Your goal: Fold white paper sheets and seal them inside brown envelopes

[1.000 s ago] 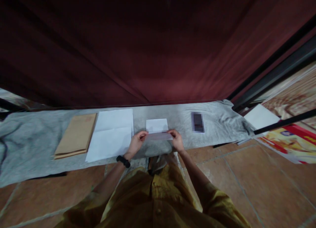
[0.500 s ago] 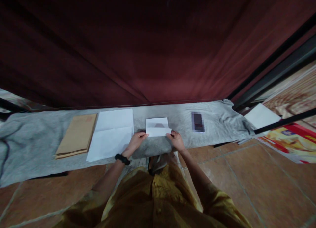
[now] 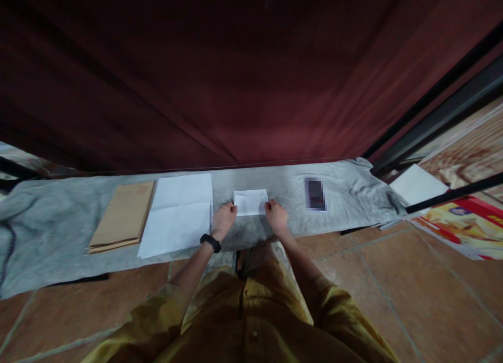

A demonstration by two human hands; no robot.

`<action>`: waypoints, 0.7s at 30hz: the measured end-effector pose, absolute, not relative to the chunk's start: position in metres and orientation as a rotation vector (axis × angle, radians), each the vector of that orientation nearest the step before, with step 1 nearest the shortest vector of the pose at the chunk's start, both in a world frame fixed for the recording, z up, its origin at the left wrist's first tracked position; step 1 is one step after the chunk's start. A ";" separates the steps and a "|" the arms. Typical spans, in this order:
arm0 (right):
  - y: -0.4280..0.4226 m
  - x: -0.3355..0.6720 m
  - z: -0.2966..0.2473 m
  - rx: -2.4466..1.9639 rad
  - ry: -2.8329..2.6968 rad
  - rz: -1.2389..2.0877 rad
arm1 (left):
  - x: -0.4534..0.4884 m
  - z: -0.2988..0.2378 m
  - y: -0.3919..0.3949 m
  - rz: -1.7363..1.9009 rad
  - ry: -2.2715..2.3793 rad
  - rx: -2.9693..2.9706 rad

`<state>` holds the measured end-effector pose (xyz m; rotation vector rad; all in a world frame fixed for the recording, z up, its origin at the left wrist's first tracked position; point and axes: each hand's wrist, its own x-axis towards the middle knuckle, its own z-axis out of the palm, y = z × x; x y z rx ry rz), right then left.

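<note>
A folded white sheet of paper (image 3: 250, 205) lies on the grey cloth in front of me, its upper flap folded over so that a loose edge runs along near the top. My left hand (image 3: 225, 217) pinches the paper's left edge, the fingers curled; a black band is on that wrist. At the right edge, my right hand (image 3: 276, 215) grips the same paper between thumb and curled fingers. Larger white sheets (image 3: 176, 213) with a crease across the middle lie left of my left hand.
Brown envelopes (image 3: 122, 215) are stacked left of the white sheets. A dark, pixelated rectangular object (image 3: 315, 194) lies to the right on the grey cloth (image 3: 353, 195). Behind hangs a dark red curtain (image 3: 243, 101). A colourful printed box (image 3: 463, 227) stands at the far right.
The paper's near flap has moved away from me and now lies over the rest. Both hands have shifted slightly forward, and the left has moved a little to the right.
</note>
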<state>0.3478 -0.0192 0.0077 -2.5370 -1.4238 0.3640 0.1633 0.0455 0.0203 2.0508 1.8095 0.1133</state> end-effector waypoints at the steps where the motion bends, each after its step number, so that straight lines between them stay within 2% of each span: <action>1: -0.018 0.347 0.008 -2.550 -1.416 0.363 | 0.165 0.021 0.046 0.095 1.821 2.054; 8: -0.010 0.347 0.011 -2.584 -1.415 0.344 | 0.172 0.024 0.046 0.023 1.881 2.057; 21: 0.001 0.348 0.000 -2.567 -1.549 0.102 | 0.176 0.025 0.056 -0.034 1.930 2.028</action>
